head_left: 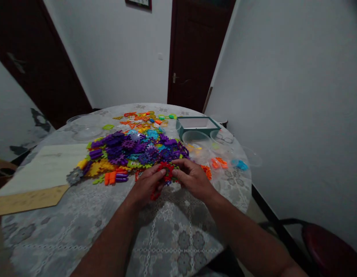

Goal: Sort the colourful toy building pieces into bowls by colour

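Both hands meet over the round table (80, 227), just in front of a heap of plastic building pieces (135, 148), mostly purple with yellow, orange and blue ones. My left hand (146, 184) and my right hand (191, 177) both pinch a small assembly of red snowflake-shaped pieces (166, 171) between fingertips. Another red piece pokes out under the left hand. Both hands are closed on the red assembly.
A teal-rimmed box (210, 124) and clear plastic bowls (197, 137) stand at the back right, with eyeglasses (224, 137) beside them. A pale board (45, 167) lies on the left. A grey gear piece (73, 176) sits near it. A dark chair (325, 238) stands at right.
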Demonstrator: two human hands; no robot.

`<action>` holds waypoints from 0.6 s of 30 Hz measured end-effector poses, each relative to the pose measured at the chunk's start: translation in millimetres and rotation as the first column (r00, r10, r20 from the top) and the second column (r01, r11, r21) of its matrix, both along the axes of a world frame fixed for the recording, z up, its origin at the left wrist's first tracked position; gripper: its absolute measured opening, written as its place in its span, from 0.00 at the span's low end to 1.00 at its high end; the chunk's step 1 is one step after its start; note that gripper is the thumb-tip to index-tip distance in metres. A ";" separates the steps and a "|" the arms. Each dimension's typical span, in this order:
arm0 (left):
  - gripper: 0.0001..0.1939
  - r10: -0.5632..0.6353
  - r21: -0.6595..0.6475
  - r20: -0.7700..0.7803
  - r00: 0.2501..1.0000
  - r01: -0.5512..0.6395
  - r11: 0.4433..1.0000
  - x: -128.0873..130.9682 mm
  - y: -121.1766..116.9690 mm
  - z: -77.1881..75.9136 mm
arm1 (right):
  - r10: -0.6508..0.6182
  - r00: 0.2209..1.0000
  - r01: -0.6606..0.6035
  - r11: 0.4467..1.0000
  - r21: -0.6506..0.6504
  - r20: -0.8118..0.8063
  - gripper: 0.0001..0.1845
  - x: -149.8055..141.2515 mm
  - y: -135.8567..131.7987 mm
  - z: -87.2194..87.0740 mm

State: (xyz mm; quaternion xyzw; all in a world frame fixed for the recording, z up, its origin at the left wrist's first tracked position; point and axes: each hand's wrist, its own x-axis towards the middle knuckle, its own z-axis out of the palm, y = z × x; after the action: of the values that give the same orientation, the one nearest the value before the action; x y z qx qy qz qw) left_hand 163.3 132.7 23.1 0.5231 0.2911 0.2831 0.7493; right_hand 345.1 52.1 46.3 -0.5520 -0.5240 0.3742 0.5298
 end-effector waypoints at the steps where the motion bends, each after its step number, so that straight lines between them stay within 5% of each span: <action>1: 0.19 -0.012 0.001 0.001 1.000 0.012 1.000 -0.7 0.7 0.1 | -0.004 1.000 0.004 1.000 0.000 -0.024 0.17 3.3 -3.7 1.9; 8: 0.21 0.030 -0.006 -0.030 0.999 -0.030 1.000 0.9 -0.2 5.0 | -0.227 0.964 0.238 0.969 0.069 -0.135 0.19 58.1 -45.8 11.7; 14: 0.22 0.068 0.060 -0.082 0.994 -0.063 0.996 4.0 1.2 2.1 | -0.532 0.835 0.547 0.830 0.108 -0.143 0.27 141.0 -79.4 11.5; 18: 0.25 0.113 0.110 -0.156 0.981 -0.096 0.989 5.5 -0.5 2.9 | -0.611 0.773 0.630 0.771 0.091 -0.170 0.28 177.4 -94.2 1.3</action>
State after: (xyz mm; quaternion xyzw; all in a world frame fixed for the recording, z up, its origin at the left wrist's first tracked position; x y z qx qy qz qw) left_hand 168.8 132.2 26.1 0.5658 0.3633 0.2933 0.6796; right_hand 522.5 -42.2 47.6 -0.6291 -0.3017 0.1748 0.6947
